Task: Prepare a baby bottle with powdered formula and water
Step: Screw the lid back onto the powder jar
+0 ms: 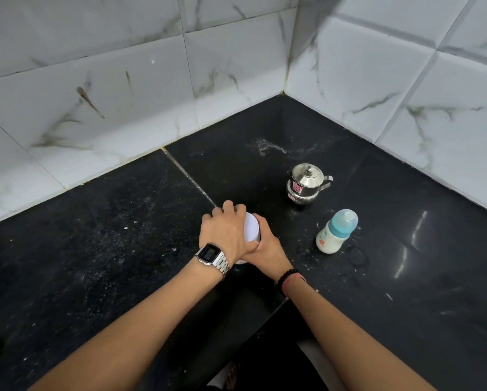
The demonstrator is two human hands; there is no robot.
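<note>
White container point(250, 229), upright on black counter point(123, 235), long axis vertical, lid uppermost: left hand point(225, 232) curled over the lid, right hand point(267, 248) wrapped round the body. Baby bottle point(337, 231) to the right, standing apart (blue teat cap up, milky contents). Steel pot point(307, 183) behind, lid on.

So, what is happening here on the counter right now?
A person works at a black counter with both hands on a white container. The left hand grips its lid from above, and the right hand holds its body. To the right, a capped baby bottle holding white liquid and a small steel pot, lid on, stand untouched.
</note>
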